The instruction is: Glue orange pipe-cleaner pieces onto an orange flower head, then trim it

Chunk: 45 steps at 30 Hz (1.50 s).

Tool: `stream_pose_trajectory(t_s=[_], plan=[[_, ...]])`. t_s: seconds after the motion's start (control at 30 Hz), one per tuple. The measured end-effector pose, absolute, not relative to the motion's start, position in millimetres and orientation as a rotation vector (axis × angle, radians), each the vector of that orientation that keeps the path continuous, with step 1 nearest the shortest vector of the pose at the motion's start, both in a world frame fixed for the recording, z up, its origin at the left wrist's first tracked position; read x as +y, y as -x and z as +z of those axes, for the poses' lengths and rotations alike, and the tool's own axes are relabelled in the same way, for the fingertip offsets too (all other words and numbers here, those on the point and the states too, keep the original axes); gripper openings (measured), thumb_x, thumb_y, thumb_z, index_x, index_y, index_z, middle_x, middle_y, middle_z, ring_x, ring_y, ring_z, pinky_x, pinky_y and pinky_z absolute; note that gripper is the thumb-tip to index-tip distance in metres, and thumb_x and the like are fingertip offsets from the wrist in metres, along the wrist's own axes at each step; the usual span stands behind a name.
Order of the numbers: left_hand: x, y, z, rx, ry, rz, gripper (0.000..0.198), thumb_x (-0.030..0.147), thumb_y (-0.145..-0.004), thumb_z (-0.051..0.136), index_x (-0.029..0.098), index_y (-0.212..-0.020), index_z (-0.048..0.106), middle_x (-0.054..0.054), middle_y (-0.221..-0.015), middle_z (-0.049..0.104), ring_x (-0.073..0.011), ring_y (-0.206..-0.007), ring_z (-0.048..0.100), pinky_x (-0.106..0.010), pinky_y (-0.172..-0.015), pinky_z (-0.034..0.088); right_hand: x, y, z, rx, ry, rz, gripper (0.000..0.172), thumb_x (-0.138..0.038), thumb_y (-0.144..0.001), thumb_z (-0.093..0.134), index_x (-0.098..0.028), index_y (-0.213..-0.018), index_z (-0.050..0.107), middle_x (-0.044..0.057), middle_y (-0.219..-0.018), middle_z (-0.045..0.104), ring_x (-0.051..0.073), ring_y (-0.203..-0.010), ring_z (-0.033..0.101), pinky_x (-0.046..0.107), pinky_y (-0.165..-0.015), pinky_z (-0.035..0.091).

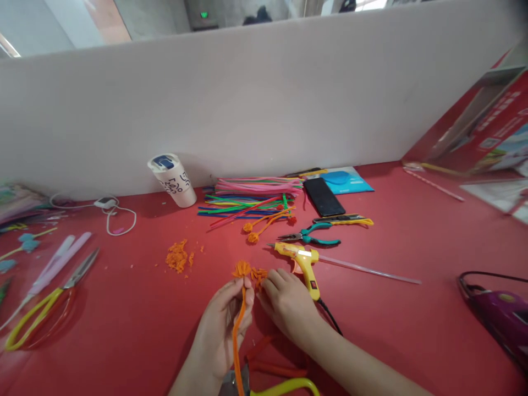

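Observation:
My left hand [226, 322] pinches an orange pipe cleaner [236, 341] just under its fluffy flower-like head [241, 268]; the stem hangs down toward me. Beside it, my right hand [286, 302] rests with curled fingertips at a small heap of short orange pieces [258, 275]. Whether a piece sits between those fingertips is hidden. Two finished-looking orange pompom stems [253, 237] lie farther back. A looser orange pile [177, 256] is off to the left. Under my wrists are yellow-handled scissors [289, 386], partly cut off by the frame, and a red pipe cleaner [276, 369].
A yellow glue gun [303, 264] with a clear glue stick [371, 270] lies right of my hands, near teal pliers [315, 235]. Behind are bundled pipe cleaners [251, 201], a phone [324, 197] and a white tumbler [173, 180]. Scissors [53, 302] lie left; a purple tool [501, 311] stands right.

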<state>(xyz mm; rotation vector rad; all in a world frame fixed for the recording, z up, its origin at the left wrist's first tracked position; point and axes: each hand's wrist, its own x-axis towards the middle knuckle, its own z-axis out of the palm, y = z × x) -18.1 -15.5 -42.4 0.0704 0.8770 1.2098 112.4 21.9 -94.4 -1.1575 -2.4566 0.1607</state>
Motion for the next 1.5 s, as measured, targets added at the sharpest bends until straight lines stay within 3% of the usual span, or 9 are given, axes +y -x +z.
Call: stream_pose_trajectory(t_s=[0.17, 0.37, 0.63, 0.93, 1.5], plan=[[-17.4, 17.3, -43.1, 0.877, -0.098, 1.197, 0.017, 0.015, -0.082, 0.051, 0.01, -0.07, 0.062, 0.003, -0.051, 0.056, 0.0003, -0.029, 0.034, -0.011, -0.029, 0.026, 22.1, -114.2, -98.0, -2.405, 1.105, 0.375, 0.02, -0.001, -0.077, 0.05, -0.016, -0.065, 0.056, 0.006, -0.069, 0.06, 0.018, -0.064, 0.051, 0.029, -0.057, 0.034], [-16.5, 17.3, -45.9, 0.917, -0.129, 1.167, 0.015, 0.017, -0.079, 0.054, 0.011, -0.068, 0.061, 0.003, -0.05, 0.056, 0.001, -0.026, 0.031, -0.011, -0.026, 0.021, 27.5, -131.0, -73.2, -2.095, 1.152, 0.83, 0.013, -0.011, -0.083, 0.045, -0.017, -0.077, 0.054, 0.0, -0.065, 0.062, 0.012, -0.057, 0.058, 0.021, -0.052, 0.043], [-18.9, 6.7, -46.3, 1.028, -0.158, 1.144, 0.014, 0.018, -0.076, 0.057, 0.011, -0.064, 0.061, 0.003, -0.047, 0.057, -0.0016, -0.031, 0.041, -0.01, -0.028, 0.028, 20.6, -140.4, -44.8, -1.829, 1.08, 1.18, 0.013, -0.016, -0.082, 0.049, -0.019, -0.087, 0.061, 0.001, -0.082, 0.07, 0.012, -0.074, 0.067, 0.019, -0.067, 0.051], [-23.2, 0.0, -49.4, 1.115, -0.3, 1.117, 0.012, 0.022, -0.076, 0.062, 0.012, -0.069, 0.062, 0.0, -0.052, 0.063, -0.0039, -0.033, 0.048, -0.011, -0.029, 0.036, 10.9, -141.6, -50.9, -2.045, 1.099, 0.728, 0.009, -0.018, -0.085, 0.051, -0.02, -0.082, 0.06, -0.002, -0.069, 0.067, 0.011, -0.06, 0.06, 0.02, -0.056, 0.042], [-25.5, -3.8, -47.0, 1.13, -0.393, 1.112, 0.01, 0.02, -0.075, 0.06, 0.014, -0.068, 0.06, 0.005, -0.042, 0.053, -0.0059, -0.03, 0.048, -0.012, -0.028, 0.038, 11.6, -138.5, -55.7, -2.091, 0.985, 0.451, 0.014, -0.019, -0.089, 0.046, -0.019, -0.082, 0.058, 0.0, -0.066, 0.065, 0.012, -0.058, 0.059, 0.022, -0.056, 0.041]])
